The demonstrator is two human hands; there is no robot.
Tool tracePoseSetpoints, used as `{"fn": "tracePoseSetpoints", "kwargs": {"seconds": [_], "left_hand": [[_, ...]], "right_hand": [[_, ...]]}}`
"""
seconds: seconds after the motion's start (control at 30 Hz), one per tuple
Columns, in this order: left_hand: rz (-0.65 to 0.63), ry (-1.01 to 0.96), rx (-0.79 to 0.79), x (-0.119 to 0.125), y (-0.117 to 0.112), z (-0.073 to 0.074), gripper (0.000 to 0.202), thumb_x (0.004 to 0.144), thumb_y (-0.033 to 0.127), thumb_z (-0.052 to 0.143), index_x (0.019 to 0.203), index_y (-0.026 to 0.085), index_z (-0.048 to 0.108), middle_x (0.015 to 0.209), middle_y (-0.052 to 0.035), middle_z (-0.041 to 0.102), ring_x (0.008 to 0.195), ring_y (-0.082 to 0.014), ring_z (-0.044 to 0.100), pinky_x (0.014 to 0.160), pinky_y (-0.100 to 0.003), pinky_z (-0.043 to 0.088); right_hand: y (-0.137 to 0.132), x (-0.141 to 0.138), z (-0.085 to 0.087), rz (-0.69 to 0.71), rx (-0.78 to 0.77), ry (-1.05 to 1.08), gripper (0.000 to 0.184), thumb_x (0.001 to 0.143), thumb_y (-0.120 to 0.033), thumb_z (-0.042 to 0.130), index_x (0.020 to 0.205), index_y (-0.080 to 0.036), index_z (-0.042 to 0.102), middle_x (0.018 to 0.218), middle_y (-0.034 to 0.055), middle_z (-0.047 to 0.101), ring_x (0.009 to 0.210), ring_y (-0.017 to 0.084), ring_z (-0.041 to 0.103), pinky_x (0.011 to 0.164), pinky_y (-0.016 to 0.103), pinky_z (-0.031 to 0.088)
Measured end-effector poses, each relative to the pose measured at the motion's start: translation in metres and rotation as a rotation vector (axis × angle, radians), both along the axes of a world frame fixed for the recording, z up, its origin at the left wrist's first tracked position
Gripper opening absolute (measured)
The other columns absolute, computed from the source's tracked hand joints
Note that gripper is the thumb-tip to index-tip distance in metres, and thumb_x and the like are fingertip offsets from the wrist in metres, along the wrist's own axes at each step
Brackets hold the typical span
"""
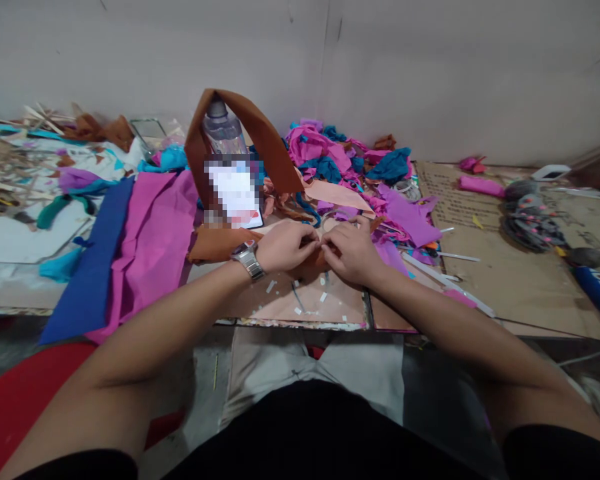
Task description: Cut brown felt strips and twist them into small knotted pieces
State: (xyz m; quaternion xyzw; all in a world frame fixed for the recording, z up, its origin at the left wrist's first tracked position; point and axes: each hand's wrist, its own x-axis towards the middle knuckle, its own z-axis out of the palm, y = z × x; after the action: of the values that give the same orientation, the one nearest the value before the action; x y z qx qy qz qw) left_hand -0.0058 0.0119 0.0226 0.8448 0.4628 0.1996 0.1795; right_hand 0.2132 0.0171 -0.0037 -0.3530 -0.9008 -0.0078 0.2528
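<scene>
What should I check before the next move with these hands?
1. Left hand and right hand both in view: ok.
2. Brown piece firmly gripped: cannot tell; the hands mostly hide it.
3. Bottle standing, with the brown strip arching over it: ok.
4. Table in front of the hands free of scraps: not ok; small white bits lie there.
5. Blue sheet fully on the table: not ok; it overhangs the front edge.

1. Phone [254, 219], left of centre: screen pixelated, content unreadable.
2. Bottle [226, 135], above the phone: lower part hidden by the pixelated area.
3. Brown piece [314, 259], centre: largely covered by left grip [286, 247] and right grip [351, 249]; outline indeterminate.
4. Lettering [455, 189], right: too small and blurred to read.
5. Blue cylinder [599, 292], right edge: end cut off.
6. Red seat [20, 397], lower left: cut off.
</scene>
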Motion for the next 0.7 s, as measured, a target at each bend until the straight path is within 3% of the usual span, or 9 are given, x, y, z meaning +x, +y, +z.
{"fn": "tracePoseSetpoints", "kwargs": {"seconds": [0.3, 0.7], "left_hand": [[-0.038, 0.049, 0.108, 0.0038, -0.0018, -0.0049, 0.024, 0.099, 0.037, 0.058, 0.094, 0.021, 0.074, 0.086, -0.0048, 0.074, 0.081, -0.0214, 0.065, 0.071, -0.033, 0.039], [-0.072, 0.009, 0.087, 0.0005, -0.0033, 0.0017, 0.02, 0.095, 0.031, 0.058, 0.095, 0.019, 0.074, 0.088, -0.0053, 0.075, 0.082, -0.0205, 0.067, 0.076, -0.032, 0.044]], "right_hand": [[-0.0008, -0.0007, 0.0045, -0.011, -0.117, 0.05, 0.006, 0.093, -0.022, 0.057, 0.087, -0.022, 0.059, 0.084, 0.0019, 0.069, 0.09, 0.023, 0.061, 0.101, 0.045, 0.027], [0.0009, 0.0048, 0.0047, 0.029, -0.062, 0.136, 0.007, 0.094, -0.027, 0.061, 0.091, -0.022, 0.065, 0.087, 0.002, 0.073, 0.09, 0.023, 0.063, 0.099, 0.046, 0.027]]}}
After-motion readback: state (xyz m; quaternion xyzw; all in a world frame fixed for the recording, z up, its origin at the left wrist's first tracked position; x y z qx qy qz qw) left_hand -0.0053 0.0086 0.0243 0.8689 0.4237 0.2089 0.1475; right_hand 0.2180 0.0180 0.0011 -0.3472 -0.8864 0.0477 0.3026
